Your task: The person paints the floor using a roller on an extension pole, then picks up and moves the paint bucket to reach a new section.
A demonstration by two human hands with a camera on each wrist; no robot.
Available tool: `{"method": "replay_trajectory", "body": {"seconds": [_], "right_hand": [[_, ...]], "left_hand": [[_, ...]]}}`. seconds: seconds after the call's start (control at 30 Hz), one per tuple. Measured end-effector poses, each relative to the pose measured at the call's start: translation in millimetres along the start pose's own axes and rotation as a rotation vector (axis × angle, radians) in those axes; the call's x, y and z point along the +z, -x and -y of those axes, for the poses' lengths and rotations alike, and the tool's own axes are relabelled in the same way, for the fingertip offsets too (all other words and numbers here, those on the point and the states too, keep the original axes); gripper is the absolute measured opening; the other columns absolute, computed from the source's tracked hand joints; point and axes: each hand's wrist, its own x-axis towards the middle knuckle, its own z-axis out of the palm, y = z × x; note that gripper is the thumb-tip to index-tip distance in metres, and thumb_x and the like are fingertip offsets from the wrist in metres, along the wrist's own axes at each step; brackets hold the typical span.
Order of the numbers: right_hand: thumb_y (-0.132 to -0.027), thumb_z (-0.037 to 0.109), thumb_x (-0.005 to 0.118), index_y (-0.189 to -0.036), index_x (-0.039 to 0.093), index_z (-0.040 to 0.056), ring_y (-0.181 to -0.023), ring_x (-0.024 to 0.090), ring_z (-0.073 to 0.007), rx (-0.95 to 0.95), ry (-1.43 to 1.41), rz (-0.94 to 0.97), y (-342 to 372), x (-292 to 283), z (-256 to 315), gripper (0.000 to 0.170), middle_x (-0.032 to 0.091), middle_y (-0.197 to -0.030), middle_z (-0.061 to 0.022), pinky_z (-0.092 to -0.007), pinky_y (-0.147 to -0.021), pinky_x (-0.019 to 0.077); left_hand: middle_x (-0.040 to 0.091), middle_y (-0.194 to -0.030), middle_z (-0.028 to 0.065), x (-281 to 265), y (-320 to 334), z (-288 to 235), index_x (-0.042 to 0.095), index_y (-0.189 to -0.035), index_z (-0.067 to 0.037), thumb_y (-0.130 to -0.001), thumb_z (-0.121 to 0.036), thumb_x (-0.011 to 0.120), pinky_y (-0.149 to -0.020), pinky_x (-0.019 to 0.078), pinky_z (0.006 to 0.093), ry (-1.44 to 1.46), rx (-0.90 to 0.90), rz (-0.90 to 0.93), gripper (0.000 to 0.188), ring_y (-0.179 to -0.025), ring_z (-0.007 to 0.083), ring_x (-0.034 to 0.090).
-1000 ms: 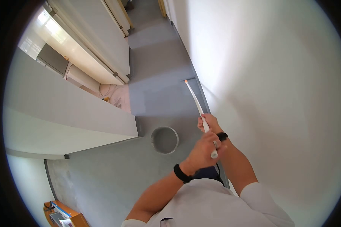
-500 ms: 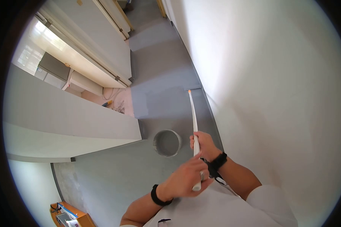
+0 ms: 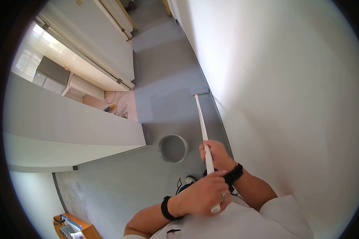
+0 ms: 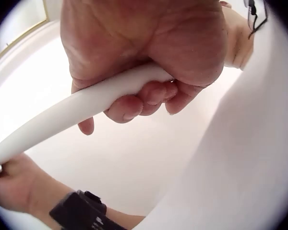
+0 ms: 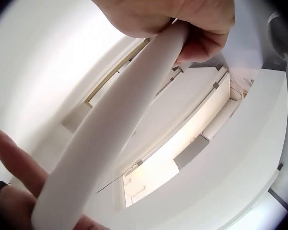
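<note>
Both hands grip the long white pole of a paint roller. In the head view its narrow grey head (image 3: 202, 93) lies on the grey floor close to the right-hand wall, below an orange collar. My left hand (image 3: 203, 194), with a ring, holds the pole's butt end near my body. The left wrist view shows the left hand's fingers curled under the white pole (image 4: 72, 111). Farther up, my right hand (image 3: 218, 154) wraps around the shaft. A round bucket (image 3: 159, 150) of grey paint stands on the floor left of the pole.
The white wall (image 3: 283, 95) runs along my right. A wall corner (image 3: 141, 137) juts in at left, beside a doorway with cables and tools on a pinkish floor (image 3: 125, 99). An orange wooden cabinet (image 3: 83, 231) stands at lower left; a shoe (image 3: 190, 179) shows below.
Both hands have drawn back toward my body, and the pole has come with them. The roller head is a little nearer, still beside the right-hand wall.
</note>
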Motion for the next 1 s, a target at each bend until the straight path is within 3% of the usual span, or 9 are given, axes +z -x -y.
{"method": "replay_trajectory", "body": {"seconds": [0.07,0.23,0.3,0.43,0.5,0.6,0.73,0.9,1.0], "right_hand": [[-0.095,0.021,0.050,-0.087,0.053,0.0035,-0.059,0.051,-0.0153,-0.020,0.035,-0.018,-15.0,-3.1,12.3,0.020,0.051,-0.070,-0.0051,-0.0299,-0.054,0.0432],[-0.097,0.015,0.045,-0.087,0.043,0.0045,-0.055,0.048,-0.0114,0.042,0.059,0.039,-88.6,-29.8,39.9,0.015,0.052,-0.075,-0.0065,-0.0259,-0.049,0.0439],[-0.097,0.028,0.044,-0.080,0.053,0.0071,-0.052,0.047,-0.0129,-0.038,0.147,-0.012,-97.5,-30.9,41.6,0.029,0.049,-0.063,-0.0004,-0.0271,-0.049,0.0396],[-0.097,0.029,0.045,-0.081,0.054,0.0059,-0.053,0.049,-0.0126,0.011,0.145,-0.033,-88.2,-35.1,50.7,0.030,0.052,-0.065,-0.0009,-0.0277,-0.048,0.0401],[-0.097,0.019,0.046,-0.085,0.048,0.0011,-0.054,0.047,-0.0110,-0.075,0.356,0.084,-88.0,-56.5,30.4,0.022,0.050,-0.068,-0.0042,-0.0251,-0.049,0.0427],[-0.097,0.021,0.047,-0.084,0.051,0.0012,-0.055,0.049,-0.0115,-0.039,0.222,-0.023,-16.5,-37.4,-12.2,0.024,0.050,-0.066,-0.0033,-0.0256,-0.052,0.0431],[-0.097,0.024,0.047,-0.090,0.060,0.0011,-0.065,0.056,-0.0130,0.034,0.469,0.013,64.1,-38.1,-76.1,0.027,0.061,-0.078,-0.0052,-0.0291,-0.063,0.0479],[-0.098,0.020,0.046,-0.111,0.059,0.0009,-0.070,0.058,-0.0136,-0.189,0.828,0.077,198.1,-0.6,-187.0,0.027,0.061,-0.090,-0.0048,-0.0265,-0.065,0.0510],[-0.097,0.015,0.045,-0.119,0.056,-0.0002,-0.069,0.059,-0.0147,-0.058,0.653,-0.035,230.3,-0.2,-257.4,0.029,0.060,-0.093,-0.0060,-0.0274,-0.064,0.0516]], "left_hand": [[0.052,-0.069,0.0066,5.2,-9.7,22.5,0.054,-0.068,-0.007,-0.075,-0.003,0.068,-0.099,0.0455,0.0475,-0.003,0.033,-0.019,0.016,-0.073,0.0289,0.055],[0.051,-0.071,0.0102,1.9,-37.6,56.6,0.050,-0.069,-0.004,-0.072,0.001,0.068,-0.069,0.0441,0.0421,-0.064,-0.026,-0.221,0.019,-0.074,0.0318,0.051],[0.051,-0.071,0.0106,2.9,-41.0,62.0,0.050,-0.069,-0.004,-0.072,0.001,0.068,-0.066,0.0419,0.0417,-0.063,-0.030,-0.226,0.019,-0.074,0.0321,0.050],[0.051,-0.071,0.0113,9.3,-39.7,58.3,0.049,-0.069,-0.004,-0.074,-0.001,0.069,-0.064,0.0409,0.0407,-0.138,0.010,-0.186,0.020,-0.075,0.0322,0.050],[0.051,-0.070,0.0107,23.0,-22.0,46.1,0.050,-0.068,-0.004,-0.074,-0.002,0.069,-0.066,0.0415,0.0409,-0.110,0.016,-0.185,0.020,-0.075,0.0321,0.050],[0.051,-0.070,0.0102,44.1,19.0,16.4,0.052,-0.070,-0.005,-0.075,-0.004,0.068,-0.071,0.0429,0.0418,-0.091,0.063,-0.115,0.017,-0.076,0.0317,0.050],[0.054,-0.080,0.0107,73.4,88.2,-17.7,0.057,-0.079,-0.005,-0.077,-0.008,0.069,-0.086,0.0440,0.0436,-0.074,0.086,0.105,0.012,-0.082,0.0315,0.052],[0.056,-0.091,0.0102,83.2,199.8,-53.8,0.060,-0.089,-0.006,-0.074,-0.017,0.075,-0.094,0.0422,0.0423,-0.172,0.148,0.027,0.024,-0.099,0.0319,0.052],[0.058,-0.097,0.0105,79.3,279.8,-68.2,0.061,-0.093,-0.005,-0.073,-0.020,0.077,-0.095,0.0425,0.0416,-0.165,0.147,-0.007,0.030,-0.106,0.0324,0.052]]}}
